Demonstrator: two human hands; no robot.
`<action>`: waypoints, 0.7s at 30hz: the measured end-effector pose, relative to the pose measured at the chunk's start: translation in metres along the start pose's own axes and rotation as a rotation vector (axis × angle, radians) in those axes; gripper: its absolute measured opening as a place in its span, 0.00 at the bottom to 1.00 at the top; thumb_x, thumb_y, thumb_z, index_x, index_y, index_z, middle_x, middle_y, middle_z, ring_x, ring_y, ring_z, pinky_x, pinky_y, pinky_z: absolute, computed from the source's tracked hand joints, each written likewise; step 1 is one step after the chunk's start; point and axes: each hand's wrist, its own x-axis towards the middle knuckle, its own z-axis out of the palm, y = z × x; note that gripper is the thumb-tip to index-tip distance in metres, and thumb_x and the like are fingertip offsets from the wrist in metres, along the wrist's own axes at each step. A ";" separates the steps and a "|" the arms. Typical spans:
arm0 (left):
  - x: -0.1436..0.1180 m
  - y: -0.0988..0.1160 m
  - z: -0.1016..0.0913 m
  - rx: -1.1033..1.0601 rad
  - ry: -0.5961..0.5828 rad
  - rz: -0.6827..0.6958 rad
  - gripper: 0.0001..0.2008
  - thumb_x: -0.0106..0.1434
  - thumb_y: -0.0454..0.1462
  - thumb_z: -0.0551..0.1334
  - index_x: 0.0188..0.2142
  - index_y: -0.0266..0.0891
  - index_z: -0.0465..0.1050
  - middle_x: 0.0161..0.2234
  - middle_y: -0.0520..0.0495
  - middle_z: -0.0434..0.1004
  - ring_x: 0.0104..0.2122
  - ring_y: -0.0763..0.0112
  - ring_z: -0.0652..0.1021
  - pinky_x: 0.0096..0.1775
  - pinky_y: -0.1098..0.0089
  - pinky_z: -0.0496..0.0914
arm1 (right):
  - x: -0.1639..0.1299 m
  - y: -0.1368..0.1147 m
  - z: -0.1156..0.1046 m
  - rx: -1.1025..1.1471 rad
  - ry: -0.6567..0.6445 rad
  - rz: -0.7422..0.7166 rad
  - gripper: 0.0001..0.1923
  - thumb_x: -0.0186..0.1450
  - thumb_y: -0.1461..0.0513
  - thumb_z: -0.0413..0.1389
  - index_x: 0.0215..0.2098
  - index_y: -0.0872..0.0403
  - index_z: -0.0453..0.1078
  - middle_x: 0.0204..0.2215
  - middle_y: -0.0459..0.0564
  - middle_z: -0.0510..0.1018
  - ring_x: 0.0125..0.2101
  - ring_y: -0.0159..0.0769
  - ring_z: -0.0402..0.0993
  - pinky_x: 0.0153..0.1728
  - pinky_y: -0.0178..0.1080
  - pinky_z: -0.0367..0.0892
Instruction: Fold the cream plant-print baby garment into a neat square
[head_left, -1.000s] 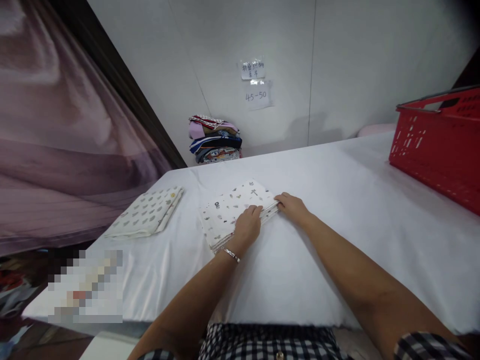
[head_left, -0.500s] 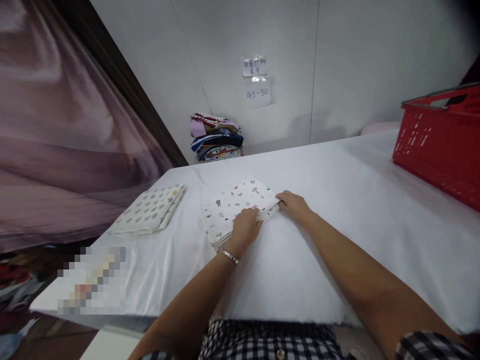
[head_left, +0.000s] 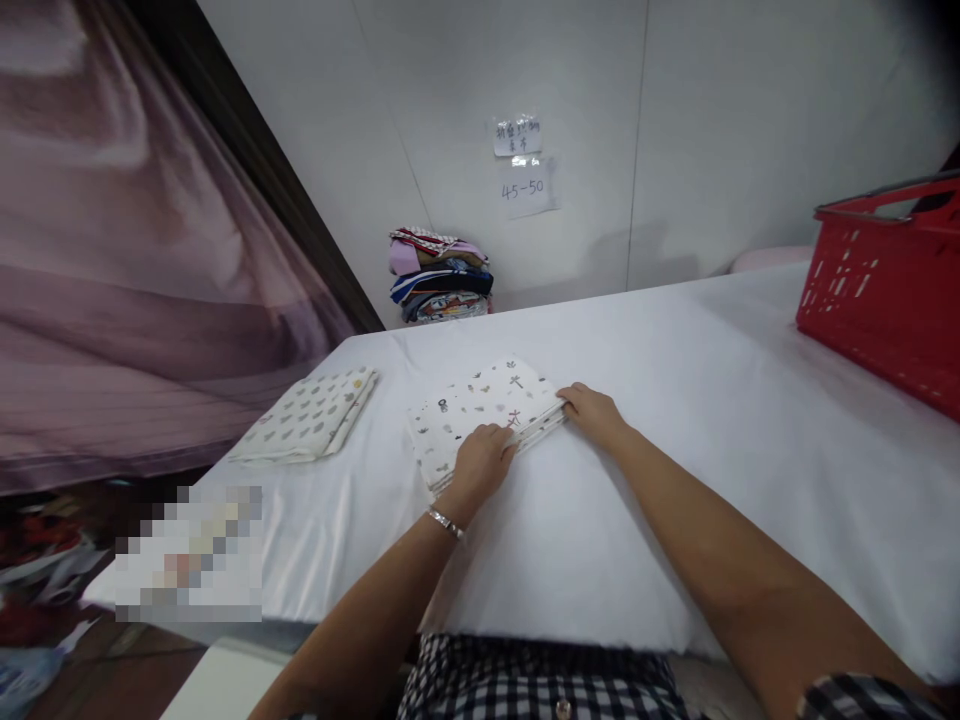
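Note:
A folded white cloth (head_left: pixel 469 405) printed with small palm trees, leaves and animals lies in front of me, its stacked layers showing along the near edge. My left hand (head_left: pixel 482 465) is closed over that near edge, fingers together on top, the thumb mostly hidden. At the cloth's right corner, my right hand (head_left: pixel 594 412) pinches the layers between thumb and fingers. To the left lies another folded cloth (head_left: pixel 304 418), white with rows of grey-green drop-like prints and one yellow one; neither hand touches it.
Both cloths lie on a white-covered table (head_left: pixel 675 480). A red plastic basket (head_left: pixel 885 300) stands at the right. Behind the far edge is a pile of folded fabrics (head_left: pixel 441 275) by the wall. A pink curtain (head_left: pixel 150 250) hangs left; a blurred-out patch covers the left front corner.
The left hand has slid slightly toward me and left along the cloth's near edge. The right hand keeps its hold on the corner. The whole view has shifted a little.

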 end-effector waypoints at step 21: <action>-0.036 -0.018 -0.012 0.049 -0.011 -0.084 0.14 0.60 0.32 0.57 0.46 0.43 0.67 0.43 0.46 0.71 0.44 0.64 0.69 0.44 0.64 0.64 | 0.000 -0.009 0.000 -0.062 0.133 -0.252 0.18 0.61 0.67 0.48 0.48 0.51 0.69 0.48 0.53 0.70 0.48 0.42 0.62 0.45 0.42 0.58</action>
